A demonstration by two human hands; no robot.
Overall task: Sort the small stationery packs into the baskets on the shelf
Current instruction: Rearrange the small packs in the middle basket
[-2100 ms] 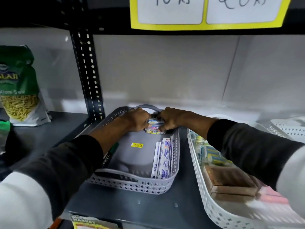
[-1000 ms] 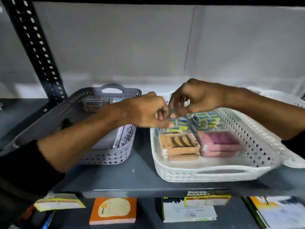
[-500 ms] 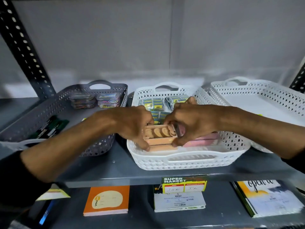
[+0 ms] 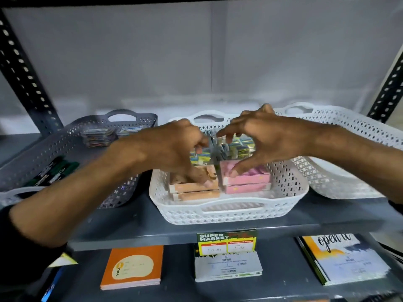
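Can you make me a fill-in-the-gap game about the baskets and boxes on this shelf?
1. Both hands reach into the ____ of the three baskets.
2. The right hand has a finger on the ____ boxes.
3. The green pens lie in the ____ basket.
4. The notebook on the lower shelf under the grey basket is ____.

Missing words: middle; pink; grey; orange

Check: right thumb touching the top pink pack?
Touching. Head view: right hand thumb tip rests on the top pink pack in the middle white basket.
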